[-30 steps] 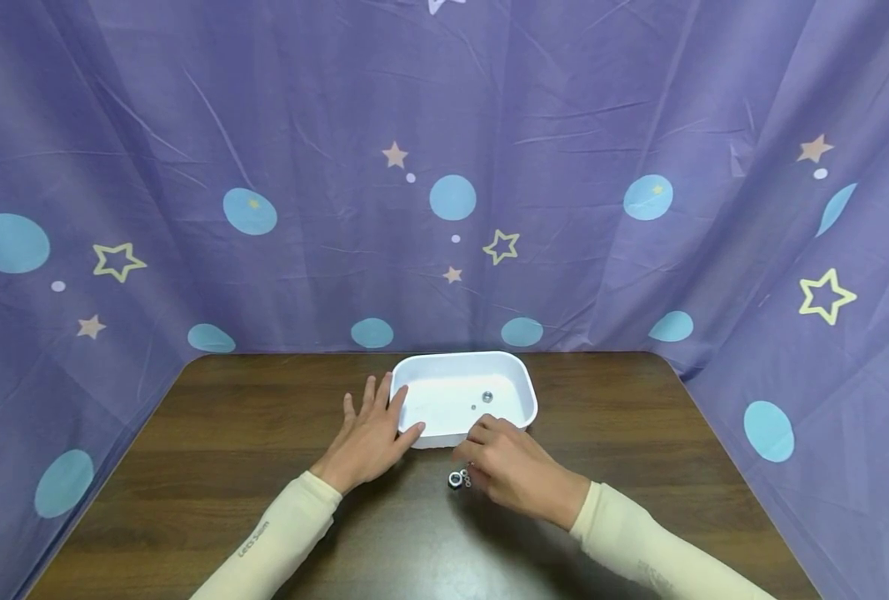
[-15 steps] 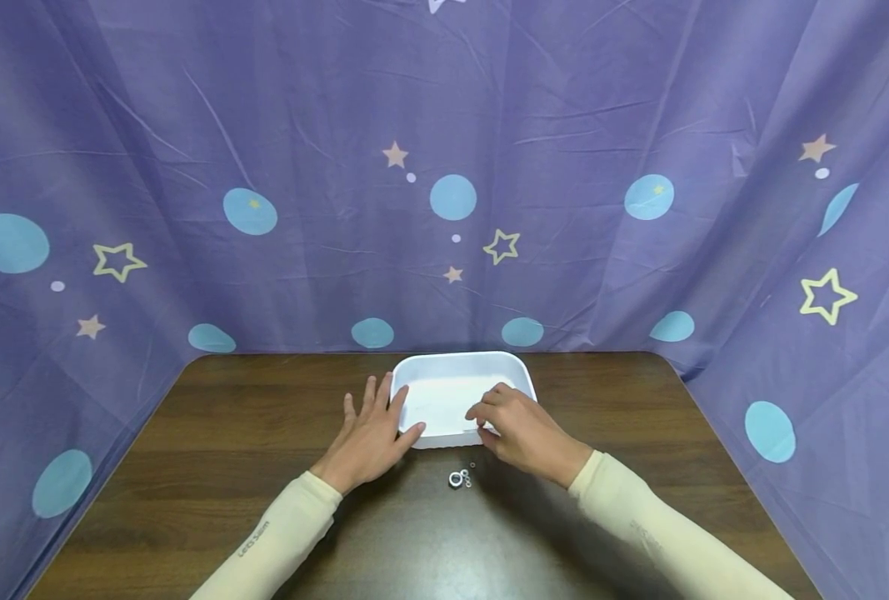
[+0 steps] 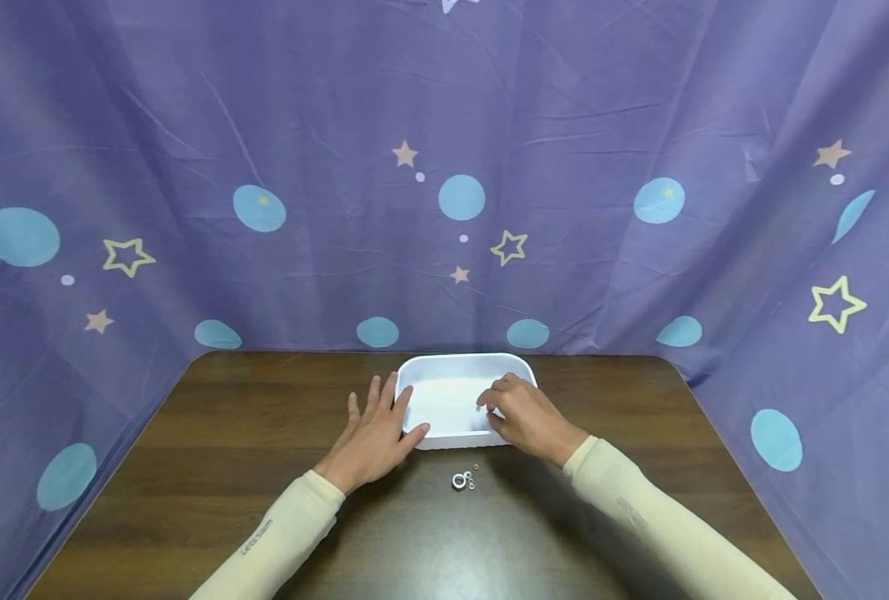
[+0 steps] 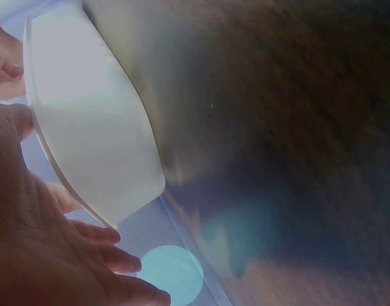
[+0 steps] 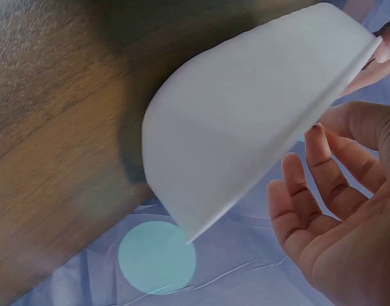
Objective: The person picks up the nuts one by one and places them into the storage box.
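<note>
My right hand [image 3: 530,417] is over the right part of the white tray [image 3: 455,441], thumb and fingertips bent toward each other. In the right wrist view a tiny shiny bit, apparently a small nut [image 5: 317,125], shows between thumb and fingertip, mostly hidden. A small nut [image 3: 478,408] shows in the tray beside those fingertips; the larger nut there is hidden behind the hand. My left hand [image 3: 369,442] lies spread at the tray's left end, with fingers and thumb at the rim, as the left wrist view also shows.
On the brown wooden table [image 3: 264,433], in front of the tray, lie a large metal nut [image 3: 459,482] and a few small ring-shaped nuts [image 3: 471,486]. A purple curtain [image 3: 354,208] with stars and dots hangs behind and along both sides.
My right hand has moved from beside the nuts on the table up and forward over the tray. My left hand stays at the tray's left rim. The head view has shifted slightly.
</note>
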Tool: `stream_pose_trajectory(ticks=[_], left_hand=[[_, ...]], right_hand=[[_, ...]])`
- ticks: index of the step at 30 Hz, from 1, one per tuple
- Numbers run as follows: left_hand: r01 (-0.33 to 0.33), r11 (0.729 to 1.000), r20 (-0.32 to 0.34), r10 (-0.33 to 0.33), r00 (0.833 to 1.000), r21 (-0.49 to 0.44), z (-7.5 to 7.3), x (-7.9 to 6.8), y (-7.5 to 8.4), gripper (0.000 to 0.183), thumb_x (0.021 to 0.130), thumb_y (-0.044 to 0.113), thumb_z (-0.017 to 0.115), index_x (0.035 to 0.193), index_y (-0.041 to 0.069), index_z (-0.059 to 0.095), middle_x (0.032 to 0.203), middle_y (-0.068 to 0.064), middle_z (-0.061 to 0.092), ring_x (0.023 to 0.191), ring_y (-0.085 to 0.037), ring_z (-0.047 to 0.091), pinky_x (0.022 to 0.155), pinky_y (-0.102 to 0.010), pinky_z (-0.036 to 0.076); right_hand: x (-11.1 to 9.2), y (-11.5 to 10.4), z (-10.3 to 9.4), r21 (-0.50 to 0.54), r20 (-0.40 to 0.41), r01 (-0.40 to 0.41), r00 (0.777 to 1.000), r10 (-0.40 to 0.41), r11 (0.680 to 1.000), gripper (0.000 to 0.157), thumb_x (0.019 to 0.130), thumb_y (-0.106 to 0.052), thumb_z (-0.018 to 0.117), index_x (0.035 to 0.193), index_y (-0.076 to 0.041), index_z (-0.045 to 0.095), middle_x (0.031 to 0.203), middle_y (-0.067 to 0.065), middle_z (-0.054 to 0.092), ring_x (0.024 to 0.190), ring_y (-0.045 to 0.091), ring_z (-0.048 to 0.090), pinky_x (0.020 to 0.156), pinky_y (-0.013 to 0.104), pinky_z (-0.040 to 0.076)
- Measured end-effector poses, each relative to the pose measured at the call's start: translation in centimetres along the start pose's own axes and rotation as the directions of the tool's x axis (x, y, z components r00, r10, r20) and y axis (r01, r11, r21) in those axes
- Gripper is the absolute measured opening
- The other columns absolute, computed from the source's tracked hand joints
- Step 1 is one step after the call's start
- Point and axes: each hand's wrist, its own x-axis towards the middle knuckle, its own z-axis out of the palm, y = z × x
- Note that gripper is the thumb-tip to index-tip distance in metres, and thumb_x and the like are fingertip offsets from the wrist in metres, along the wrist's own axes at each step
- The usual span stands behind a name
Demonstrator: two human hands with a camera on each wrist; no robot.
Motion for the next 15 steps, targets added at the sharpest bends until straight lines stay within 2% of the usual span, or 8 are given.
stream_pose_trajectory(ticks=[15], left_hand=[[-0.007,1.0,-0.006,0.007,1.0,0.01,0.1,0.1,-0.1,0.085,0.112,0.064,0.048,0.171,0.005,0.038,0.181,-0.027,0.014,0.165,-0.055,0.01,0.121,-0.086,0.015]], right_hand=[[0.2,1.8,1.2,-0.025,-0.005,-0.022,1.0,0.022,0.999,0.018,0.083,0.003,0.085,0.099,-0.007,0.083,0.087,0.001,0.075,0.088,0.024,0.066,0.077,0.038,0.057]])
